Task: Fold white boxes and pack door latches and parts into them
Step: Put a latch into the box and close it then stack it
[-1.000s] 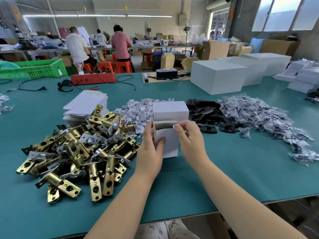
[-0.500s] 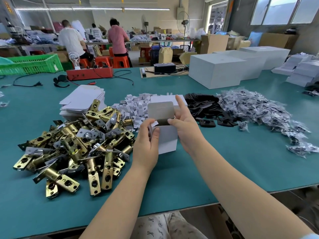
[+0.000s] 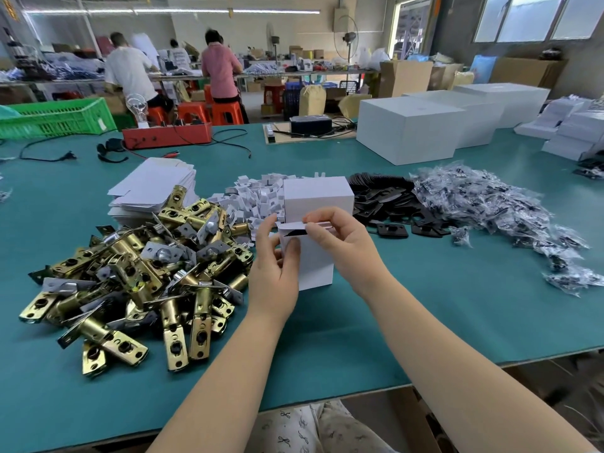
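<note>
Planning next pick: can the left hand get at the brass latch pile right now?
Probably not yet: the left hand grips the small white cardboard box. The pile of brass door latches lies beside it, nothing between.

Raised box flap (image 3: pixel 304 225) now folded down, apparently nearly shut, right hand (image 3: pixel 340 243) pressing it

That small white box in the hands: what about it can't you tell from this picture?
Head view only:
- Contents of the small white box: only a dark slit shows under the lid flap; nothing inside can be made out.
- Its left wall: covered by the left hand.
- The lid's right end: hidden under the right hand.
- Its far side: faces away, against the closed white box behind.
</note>
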`<state>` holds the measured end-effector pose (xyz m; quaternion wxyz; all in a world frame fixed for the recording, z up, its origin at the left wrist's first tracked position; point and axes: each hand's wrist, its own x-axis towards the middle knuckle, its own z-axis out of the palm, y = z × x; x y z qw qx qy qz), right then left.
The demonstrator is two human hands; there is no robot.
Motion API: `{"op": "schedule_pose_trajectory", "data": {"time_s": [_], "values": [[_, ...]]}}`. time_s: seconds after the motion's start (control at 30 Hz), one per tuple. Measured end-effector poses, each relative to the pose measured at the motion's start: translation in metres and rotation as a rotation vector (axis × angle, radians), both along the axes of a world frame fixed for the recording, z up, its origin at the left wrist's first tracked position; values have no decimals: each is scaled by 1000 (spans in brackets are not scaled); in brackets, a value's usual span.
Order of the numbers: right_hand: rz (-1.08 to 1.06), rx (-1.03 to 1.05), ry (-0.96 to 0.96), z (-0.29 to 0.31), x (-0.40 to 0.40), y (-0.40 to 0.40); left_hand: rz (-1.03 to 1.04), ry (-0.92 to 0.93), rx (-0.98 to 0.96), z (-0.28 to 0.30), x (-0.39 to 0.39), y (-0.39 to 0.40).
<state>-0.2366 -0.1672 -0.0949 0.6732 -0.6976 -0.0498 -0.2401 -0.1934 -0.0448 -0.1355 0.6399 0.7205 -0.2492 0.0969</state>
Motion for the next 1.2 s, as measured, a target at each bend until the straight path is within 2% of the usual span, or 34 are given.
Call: {"op": "schedule_pose_trajectory", "data": {"time_s": [0.23,0.43,0.63,0.77,1.2], "values": [[-1,-121,39,-3,-6,-9,-77,7,-59,3,0,3],[-61,-241,-15,-3,-5,-10,-36,-23,18,0,3,3],[-43,-107,-14,6,-5,-6,17,-6,-16,7,3,3],[-77,-96,4,10,-2,-8,77,-83,-13,15,4,1],[-33,-58,-39,-1,2,-8,30,-208,24,16,5,6]]}}
